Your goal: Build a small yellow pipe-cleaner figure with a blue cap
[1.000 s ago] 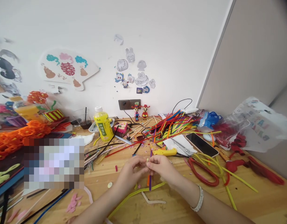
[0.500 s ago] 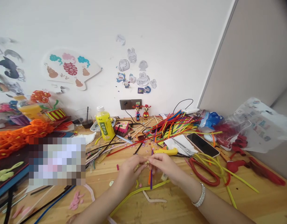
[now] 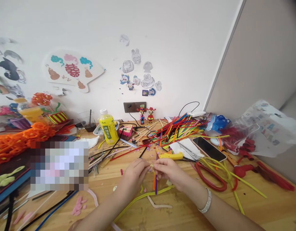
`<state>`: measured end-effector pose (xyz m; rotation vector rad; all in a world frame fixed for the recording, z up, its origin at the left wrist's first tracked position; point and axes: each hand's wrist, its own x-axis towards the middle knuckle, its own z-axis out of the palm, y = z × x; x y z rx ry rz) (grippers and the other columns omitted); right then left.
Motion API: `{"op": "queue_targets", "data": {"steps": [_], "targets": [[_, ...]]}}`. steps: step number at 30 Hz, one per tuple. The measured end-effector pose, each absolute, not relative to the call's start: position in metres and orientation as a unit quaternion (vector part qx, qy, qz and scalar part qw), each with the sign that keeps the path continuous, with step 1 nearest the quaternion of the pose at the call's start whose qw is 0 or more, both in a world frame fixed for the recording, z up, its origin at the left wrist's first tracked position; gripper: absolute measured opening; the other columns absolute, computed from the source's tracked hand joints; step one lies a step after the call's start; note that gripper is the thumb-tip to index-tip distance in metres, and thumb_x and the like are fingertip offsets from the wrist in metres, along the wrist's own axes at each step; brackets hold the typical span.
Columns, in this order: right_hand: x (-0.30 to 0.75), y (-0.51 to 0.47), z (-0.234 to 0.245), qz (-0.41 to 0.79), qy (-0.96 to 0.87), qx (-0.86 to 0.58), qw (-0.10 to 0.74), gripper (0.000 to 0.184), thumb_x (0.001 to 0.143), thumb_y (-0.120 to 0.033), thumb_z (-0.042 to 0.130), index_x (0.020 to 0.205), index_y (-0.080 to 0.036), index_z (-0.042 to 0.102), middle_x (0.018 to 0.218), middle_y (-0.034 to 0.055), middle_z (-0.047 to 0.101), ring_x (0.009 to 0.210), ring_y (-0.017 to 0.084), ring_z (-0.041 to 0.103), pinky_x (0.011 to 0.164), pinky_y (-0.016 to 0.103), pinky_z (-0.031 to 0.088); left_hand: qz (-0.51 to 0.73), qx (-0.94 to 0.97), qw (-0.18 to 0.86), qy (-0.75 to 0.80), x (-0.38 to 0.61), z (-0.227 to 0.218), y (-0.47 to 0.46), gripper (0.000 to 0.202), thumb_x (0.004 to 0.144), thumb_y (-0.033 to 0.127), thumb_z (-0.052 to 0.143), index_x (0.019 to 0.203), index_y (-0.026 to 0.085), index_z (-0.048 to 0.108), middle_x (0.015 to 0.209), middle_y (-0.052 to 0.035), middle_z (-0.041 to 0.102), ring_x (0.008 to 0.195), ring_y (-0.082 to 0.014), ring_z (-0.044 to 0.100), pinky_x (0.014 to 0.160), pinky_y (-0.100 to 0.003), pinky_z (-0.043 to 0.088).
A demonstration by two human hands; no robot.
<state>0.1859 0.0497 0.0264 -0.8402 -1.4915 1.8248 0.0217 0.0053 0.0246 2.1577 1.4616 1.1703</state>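
My left hand (image 3: pixel 133 176) and my right hand (image 3: pixel 169 171) meet above the wooden table (image 3: pixel 186 211), fingers pinched together. Between the fingertips sits a small yellowish pipe-cleaner piece (image 3: pixel 151 166). An orange and a purple pipe cleaner (image 3: pixel 155 184) hang down from my right hand's grip. A yellow-green pipe cleaner (image 3: pixel 143 197) lies on the table just below both hands. My right wrist wears a silver bracelet (image 3: pixel 205 202).
A heap of coloured pipe cleaners (image 3: pixel 179 128), scissors (image 3: pixel 188 152), a phone (image 3: pixel 208 149), a yellow-handled tool (image 3: pixel 170 156) and red loops (image 3: pixel 210 179) lie behind and right. A yellow bottle (image 3: pixel 108 128) and orange flowers (image 3: pixel 15 141) stand left. A plastic bag (image 3: pixel 263 128) sits far right.
Both hands stay pinched together and shift only slightly; the view has drifted a little to the left.
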Motion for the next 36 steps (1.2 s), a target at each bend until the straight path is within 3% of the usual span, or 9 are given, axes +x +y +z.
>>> {"op": "queue_targets", "data": {"steps": [7,12,17,20,24,28,32,36], "targets": [[0.176,0.042,0.021,0.617,-0.627,-0.322,0.35,0.029,0.066,-0.042,0.068,0.061,-0.017,0.054,0.055,-0.0059,0.044,0.053,0.01,0.037,0.051,0.023,0.028,0.433,0.662,0.237,0.564,0.03,0.03,0.005,0.025,0.08,0.035,0.048,0.062,0.019,0.054,0.059,0.0001,0.054,0.058,-0.0165,0.053,0.054,-0.025,0.044],[0.17,0.036,0.019,0.609,-0.644,-0.294,0.357,0.034,0.07,-0.05,0.062,0.066,-0.017,0.053,0.059,-0.0046,0.044,0.055,0.01,0.039,0.05,0.022,0.03,0.475,0.615,0.292,0.558,0.034,0.025,0.008,0.038,0.079,0.053,0.043,0.064,0.019,0.048,0.055,0.0036,0.048,0.053,-0.0142,0.051,0.051,-0.025,0.045],[0.167,0.038,0.012,0.659,-0.606,-0.282,0.345,0.042,0.069,-0.057,0.058,0.062,-0.017,0.048,0.054,-0.0034,0.047,0.048,0.009,0.042,0.047,0.022,0.033,0.488,0.619,0.298,0.539,0.024,0.024,0.016,0.047,0.075,0.064,0.042,0.066,0.019,0.049,0.06,0.0026,0.05,0.056,-0.014,0.052,0.054,-0.025,0.047],[0.166,0.044,0.009,0.634,-0.615,-0.303,0.357,0.042,0.068,-0.057,0.057,0.061,-0.016,0.05,0.054,-0.003,0.048,0.046,0.009,0.042,0.048,0.022,0.033,0.477,0.624,0.224,0.577,0.002,0.028,0.028,0.051,0.073,0.069,0.038,0.06,0.02,0.047,0.051,0.0045,0.045,0.048,-0.0135,0.048,0.048,-0.024,0.043],[0.169,0.056,0.008,0.589,-0.623,-0.348,0.379,0.039,0.069,-0.056,0.053,0.064,-0.017,0.049,0.053,-0.0042,0.046,0.044,0.008,0.041,0.046,0.022,0.033,0.46,0.605,0.126,0.638,-0.039,0.031,0.041,0.039,0.074,0.057,0.048,0.064,0.02,0.053,0.056,0.002,0.052,0.054,-0.0165,0.049,0.052,-0.026,0.04],[0.176,0.07,0.006,0.534,-0.651,-0.381,0.383,0.038,0.072,-0.054,0.047,0.063,-0.018,0.048,0.052,-0.0039,0.046,0.045,0.009,0.043,0.046,0.022,0.035,0.418,0.604,0.052,0.676,-0.065,0.025,0.046,0.019,0.075,0.035,0.051,0.075,0.018,0.059,0.071,-0.0045,0.059,0.071,-0.0242,0.056,0.068,-0.035,0.043],[0.186,0.084,0.012,0.44,-0.709,-0.412,0.366,0.03,0.08,-0.043,0.04,0.068,-0.017,0.051,0.057,-0.0013,0.053,0.049,0.011,0.05,0.047,0.022,0.039,0.39,0.616,0.012,0.685,-0.067,0.017,0.048,0.021,0.077,0.025,0.043,0.089,0.018,0.059,0.09,-0.0086,0.06,0.087,-0.0264,0.058,0.08,-0.04,0.044],[0.187,0.106,0.03,0.287,-0.791,-0.434,0.321,0.021,0.082,-0.019,0.04,0.085,-0.015,0.06,0.083,0.0058,0.064,0.079,0.017,0.059,0.071,0.029,0.046,0.359,0.656,0.004,0.664,-0.058,0.013,0.049,0.023,0.079,0.021,0.041,0.087,0.02,0.062,0.091,-0.0077,0.061,0.086,-0.0237,0.059,0.081,-0.039,0.046]]}}
